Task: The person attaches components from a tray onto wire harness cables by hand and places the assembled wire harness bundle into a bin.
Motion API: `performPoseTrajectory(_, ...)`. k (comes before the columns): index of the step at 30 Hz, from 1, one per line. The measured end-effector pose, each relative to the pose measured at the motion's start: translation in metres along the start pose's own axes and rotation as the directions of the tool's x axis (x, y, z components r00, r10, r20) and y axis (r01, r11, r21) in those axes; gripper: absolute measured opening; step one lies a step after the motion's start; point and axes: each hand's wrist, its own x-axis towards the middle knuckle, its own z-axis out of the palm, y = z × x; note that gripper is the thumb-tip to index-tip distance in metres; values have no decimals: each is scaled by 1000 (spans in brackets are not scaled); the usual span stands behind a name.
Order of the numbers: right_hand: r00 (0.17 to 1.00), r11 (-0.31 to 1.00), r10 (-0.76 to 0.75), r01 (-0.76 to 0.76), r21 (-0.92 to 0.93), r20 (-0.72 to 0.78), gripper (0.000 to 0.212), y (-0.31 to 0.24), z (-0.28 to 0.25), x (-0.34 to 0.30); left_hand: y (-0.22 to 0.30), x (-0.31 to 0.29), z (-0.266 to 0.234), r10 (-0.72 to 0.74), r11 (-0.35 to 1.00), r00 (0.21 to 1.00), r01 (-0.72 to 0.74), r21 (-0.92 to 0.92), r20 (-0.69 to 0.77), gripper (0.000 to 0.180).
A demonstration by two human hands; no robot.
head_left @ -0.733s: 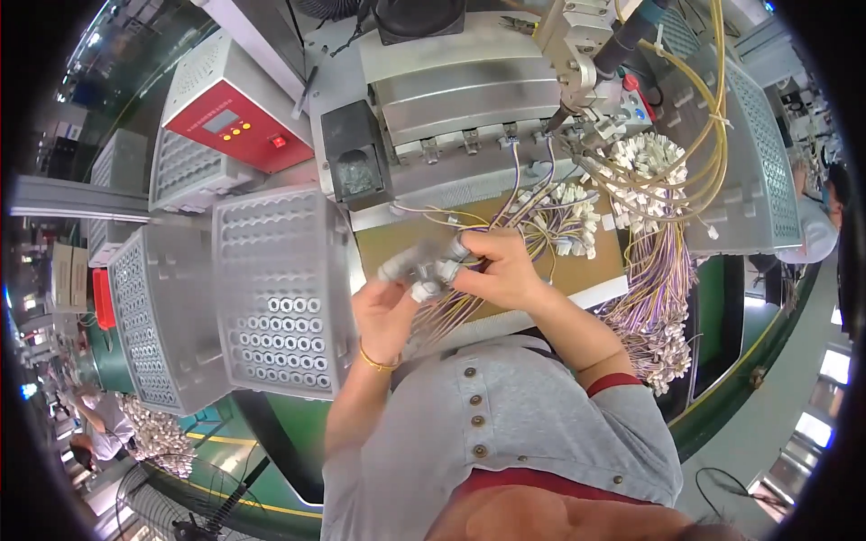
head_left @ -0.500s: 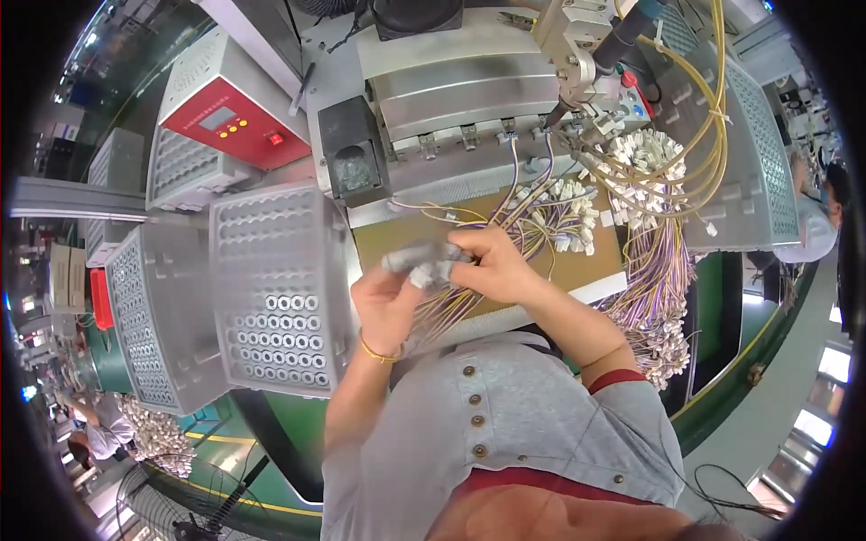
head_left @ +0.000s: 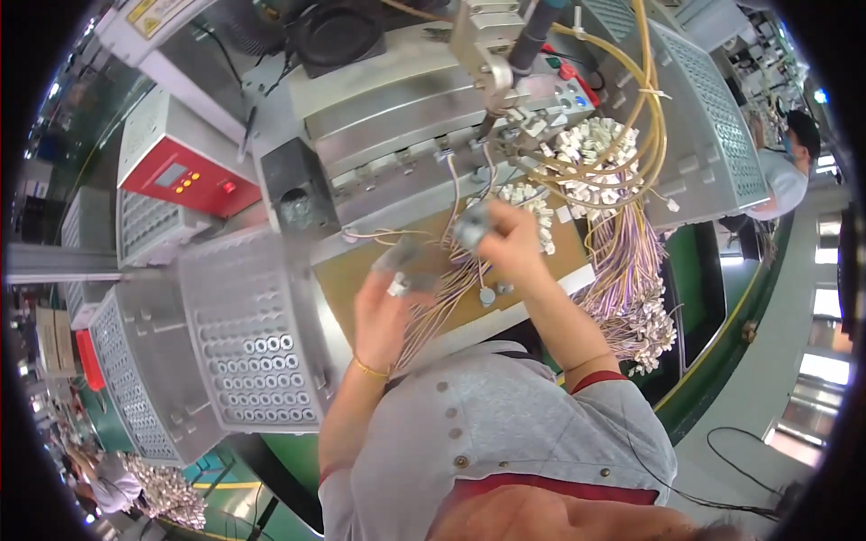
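Note:
My left hand (head_left: 383, 311) is raised over the left part of a brown board (head_left: 347, 284). Grey coverings show at its fingertips and a small white piece by the thumb, all smeared by motion. Farther right, my right hand (head_left: 512, 242) is closed, thumb against fingers, around a blurred grey shape that I cannot make out. Between and below the hands runs a bundle of purple, white and yellow wires (head_left: 442, 311). A small round grey part (head_left: 488, 296) lies at the board's near side. Two wires (head_left: 454, 185) run up to the metal fixture (head_left: 397, 113).
A pile of white connectors (head_left: 591, 149) with hanging wires is at the right, under looped yellowish tubes (head_left: 651, 135). At the left stand a tray of round metal parts (head_left: 194, 334), a black box (head_left: 287, 171) and a red-fronted control box (head_left: 158, 194). Another person (head_left: 780, 176) is far right.
My hands, together before, have moved apart: the right one up and away, the left one a little lower. The round grey part on the board now shows. The whole view has shifted.

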Motion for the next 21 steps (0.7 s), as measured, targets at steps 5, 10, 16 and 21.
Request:
performPoseTrajectory(5, 810, 936, 143, 77, 344, -568, 4, 59, -72, 40, 1, 2, -38, 36, 963, 991, 1, 269, -131, 28)
performPoseTrajectory(10, 830, 779, 160, 226, 585, -534, 24, 81, -79, 65, 5, -3, -61, 177, 854, 959, -38, 519, -220, 24)
performPoseTrajectory(16, 837, 812, 136, 211, 543, -529, 16, 90, -86, 69, 11, -18, -107, 289, 773, 919, -61, 631, -266, 21)
performPoseTrajectory(21, 799, 781, 258, 158, 605, -543, 12, 57, -74, 90, 9, -20, -127, 273, 711, 912, 22, 703, -304, 28)
